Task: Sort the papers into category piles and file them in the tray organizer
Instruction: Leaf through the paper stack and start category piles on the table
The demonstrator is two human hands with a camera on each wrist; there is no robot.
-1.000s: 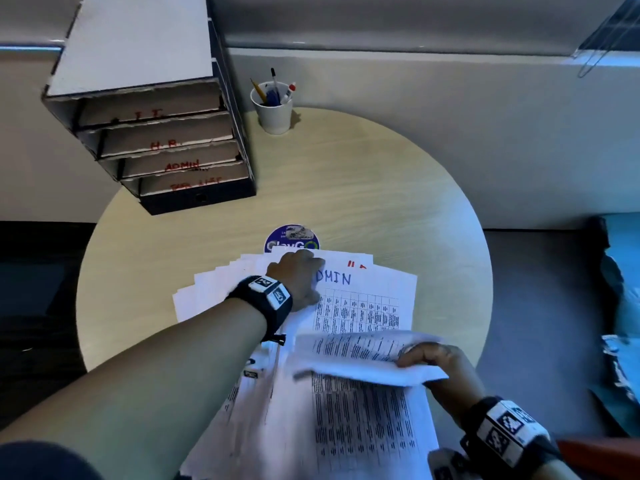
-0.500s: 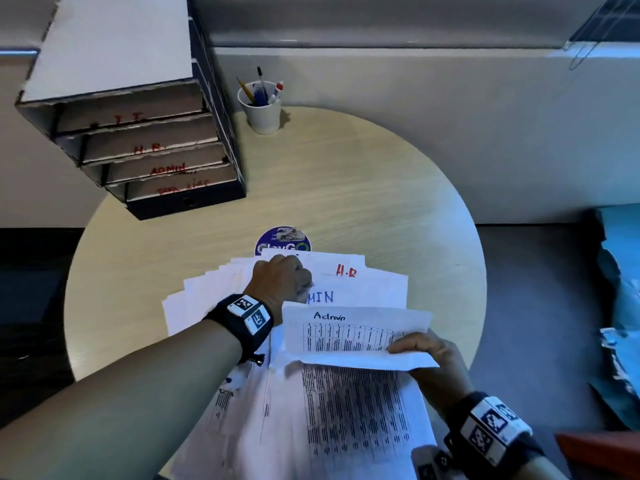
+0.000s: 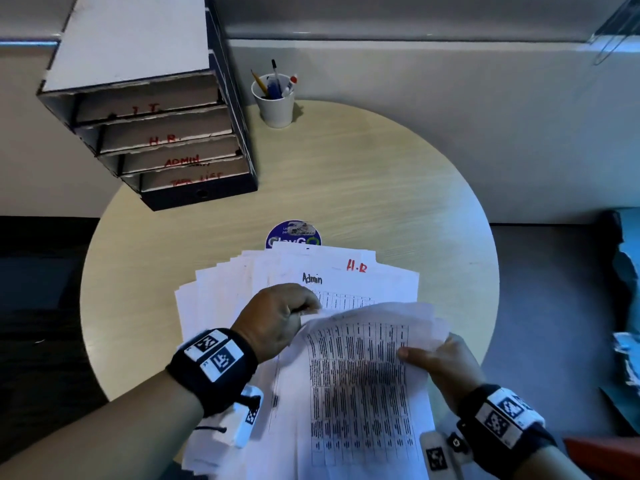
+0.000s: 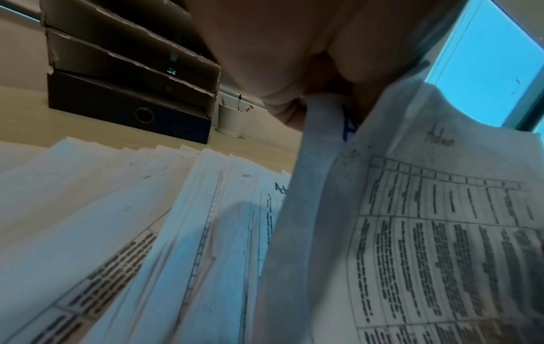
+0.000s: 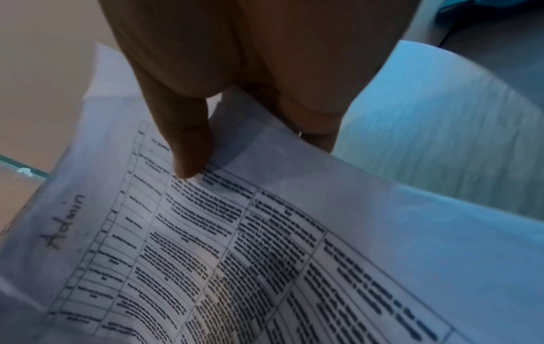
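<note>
While both hands hold lifted sheets (image 3: 363,344) at lower centre of the head view, the step in hand looks like pulling the Admin pages out of the fanned papers (image 3: 221,289) to start a pile. The left hand (image 3: 277,320) is curled, pinching the upper left corner of the raised paper; the left wrist view shows at least two sheets caught in that pinch, one headed "Admin" in pencil and one behind it with blue lettering. The right hand (image 3: 440,362) grips the right edge, thumb on top over the printed table and fingers beneath (the right wrist view shows this plainly).

To do this well, I judge it best to check the header of each pinched sheet before lifting further, since thin pages cling and a stray one could ride along. Lifting straight up, not dragging, should keep the fan beneath in order; another "Admin" sheet (image 3: 311,279) and a red "H.R" sheet (image 3: 356,266) lie exposed just above the hands. A bare patch of table (image 3: 398,188) at centre right would suit the pile.

The organizer (image 3: 166,143) stands at upper left, its slots marked I.T., H.R., ADMIN and a fourth label too blurred to read, with a pen cup (image 3: 275,103) just right of it.
</note>
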